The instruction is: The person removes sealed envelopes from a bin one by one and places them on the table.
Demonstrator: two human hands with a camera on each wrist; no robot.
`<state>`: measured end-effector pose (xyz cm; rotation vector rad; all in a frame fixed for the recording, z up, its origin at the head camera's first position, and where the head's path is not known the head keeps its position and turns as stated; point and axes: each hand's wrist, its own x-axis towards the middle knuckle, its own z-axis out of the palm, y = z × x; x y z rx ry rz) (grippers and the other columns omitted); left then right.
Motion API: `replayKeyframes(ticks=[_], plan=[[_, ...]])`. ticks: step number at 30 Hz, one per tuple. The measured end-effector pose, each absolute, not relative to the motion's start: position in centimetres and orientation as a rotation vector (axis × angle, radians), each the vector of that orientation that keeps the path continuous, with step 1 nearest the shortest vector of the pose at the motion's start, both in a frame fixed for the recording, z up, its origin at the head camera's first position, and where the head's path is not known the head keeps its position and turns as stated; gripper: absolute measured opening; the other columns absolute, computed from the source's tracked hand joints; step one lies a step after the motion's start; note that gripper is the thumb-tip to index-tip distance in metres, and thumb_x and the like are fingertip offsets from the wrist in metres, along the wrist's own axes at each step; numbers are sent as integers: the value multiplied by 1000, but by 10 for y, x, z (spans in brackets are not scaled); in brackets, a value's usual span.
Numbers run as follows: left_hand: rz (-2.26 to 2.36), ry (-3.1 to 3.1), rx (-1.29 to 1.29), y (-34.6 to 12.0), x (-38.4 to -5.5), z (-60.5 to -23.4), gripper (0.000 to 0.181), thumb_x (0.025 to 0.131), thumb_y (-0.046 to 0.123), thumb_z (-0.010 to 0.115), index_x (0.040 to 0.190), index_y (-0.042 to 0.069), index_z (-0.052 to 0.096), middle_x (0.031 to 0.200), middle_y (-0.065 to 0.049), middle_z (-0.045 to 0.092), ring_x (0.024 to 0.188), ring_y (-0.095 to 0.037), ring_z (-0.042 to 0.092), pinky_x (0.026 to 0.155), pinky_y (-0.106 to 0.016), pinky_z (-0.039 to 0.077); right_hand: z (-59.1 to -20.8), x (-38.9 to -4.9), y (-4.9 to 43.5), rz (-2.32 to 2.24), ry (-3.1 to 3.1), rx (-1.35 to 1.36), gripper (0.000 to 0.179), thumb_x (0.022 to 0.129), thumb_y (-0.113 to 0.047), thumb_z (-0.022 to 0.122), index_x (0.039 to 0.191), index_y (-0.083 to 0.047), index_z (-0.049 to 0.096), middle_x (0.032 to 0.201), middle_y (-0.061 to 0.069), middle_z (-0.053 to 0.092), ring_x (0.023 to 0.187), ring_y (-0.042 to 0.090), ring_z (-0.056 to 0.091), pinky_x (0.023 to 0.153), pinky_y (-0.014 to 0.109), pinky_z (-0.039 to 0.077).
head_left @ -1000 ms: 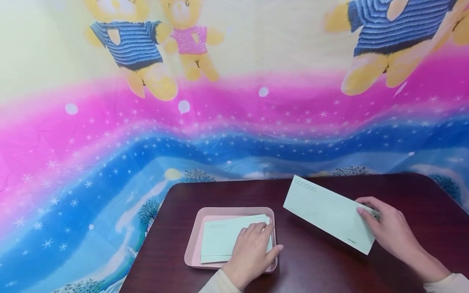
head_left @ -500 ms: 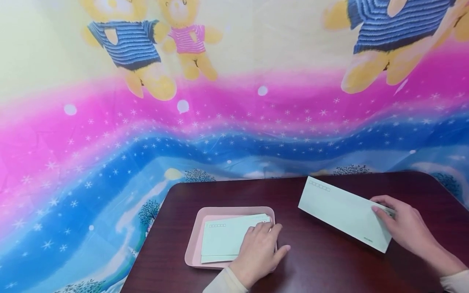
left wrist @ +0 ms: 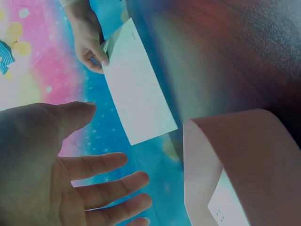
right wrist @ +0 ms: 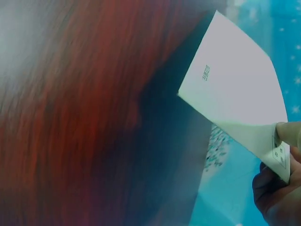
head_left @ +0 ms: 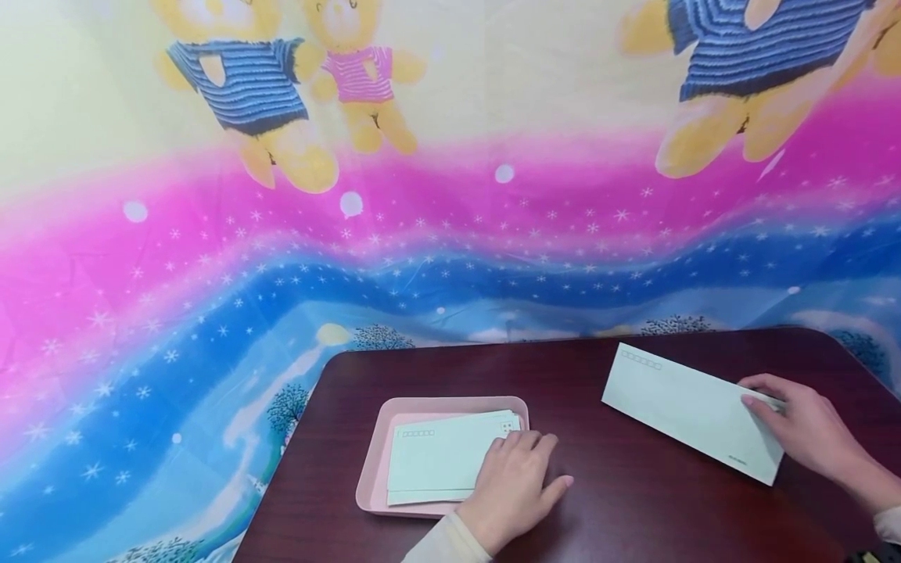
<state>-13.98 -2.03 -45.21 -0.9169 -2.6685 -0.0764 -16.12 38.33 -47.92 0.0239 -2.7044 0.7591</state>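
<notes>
My right hand (head_left: 809, 426) pinches the right end of a pale green envelope (head_left: 693, 414), thumb on its face and fingers behind. Held tilted above the table, the envelope shows a row of printed boxes at its upper left corner. In the right wrist view the gripped end of the envelope (right wrist: 235, 75) bends. Near the right side of a pink tray (head_left: 373, 461), my left hand (head_left: 514, 485) hovers with fingers spread and nothing in its grasp. Inside the tray lie several stacked envelopes (head_left: 436, 461), partly hidden by that hand. The left wrist view shows its loosely extended fingers (left wrist: 113, 186).
A dark reddish-brown table (head_left: 584, 500) carries the tray on its left part. Behind it hangs a colourful cloth (head_left: 450, 211) with printed bears and snowflakes, reaching down to the table's far edge.
The right hand has carried its envelope to the right, away from the tray. The left hand has shifted right, from over the stacked envelopes to the tray's right side.
</notes>
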Motion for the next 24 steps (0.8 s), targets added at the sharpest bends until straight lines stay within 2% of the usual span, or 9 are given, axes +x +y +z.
replayKeyframes(ticks=[7, 13, 16, 18, 20, 21, 22, 24], plan=[[-60, -2640, -949, -15, -138, -454, 42, 93, 53, 65, 121, 21, 66, 109, 7, 70, 100, -12, 64, 78, -28, 49, -488, -166, 401, 720, -2754, 45, 16, 97, -8, 65, 110, 2, 66, 109, 37, 66, 94, 62, 62, 62, 57, 52], [-25, -2622, -970, -11, -138, -457, 42, 93, 56, 63, 119, 23, 66, 106, 8, 69, 98, -10, 64, 75, -26, 47, -493, -171, 410, 665, -2804, 43, 20, 94, -2, 66, 112, 5, 65, 106, 37, 66, 91, 58, 64, 58, 53, 51], [3, -2615, -971, -9, -137, -458, 42, 93, 58, 63, 117, 24, 66, 104, 9, 69, 97, -9, 63, 75, -25, 46, -493, -175, 414, 614, -2847, 36, 24, 93, 0, 65, 116, 9, 62, 99, 35, 67, 76, 46, 66, 52, 42, 46], [14, -2615, -973, -8, -137, -457, 43, 92, 58, 63, 118, 24, 66, 105, 9, 69, 97, -9, 63, 76, -25, 46, -494, -177, 417, 580, -2873, 35, 26, 94, 1, 64, 118, 10, 61, 86, 26, 68, 65, 31, 60, 52, 35, 38], [26, -2612, -975, -8, -137, -456, 43, 92, 58, 62, 118, 24, 66, 105, 9, 69, 97, -9, 63, 76, -25, 46, -496, -178, 418, 548, -2890, 37, 28, 95, 0, 62, 121, 11, 59, 72, 13, 63, 58, 18, 48, 53, 31, 30], [29, -2617, -976, -7, -136, -456, 43, 93, 59, 62, 118, 24, 66, 105, 9, 69, 97, -9, 63, 76, -26, 46, -497, -179, 419, 542, -2896, 35, 29, 95, 0, 62, 122, 11, 59, 68, 8, 60, 56, 15, 43, 54, 31, 28], [33, -2619, -979, -7, -136, -456, 43, 93, 59, 62, 119, 25, 66, 106, 9, 69, 98, -9, 63, 76, -26, 46, -498, -180, 420, 532, -2905, 30, 30, 94, -1, 62, 121, 11, 59, 68, 9, 60, 56, 15, 42, 54, 31, 28], [43, -2632, -986, -7, -135, -456, 43, 93, 59, 62, 119, 25, 66, 106, 9, 69, 99, -9, 63, 76, -26, 46, -502, -183, 424, 514, -2911, 8, 31, 92, -1, 64, 120, 11, 60, 73, 18, 63, 57, 25, 49, 56, 40, 34]])
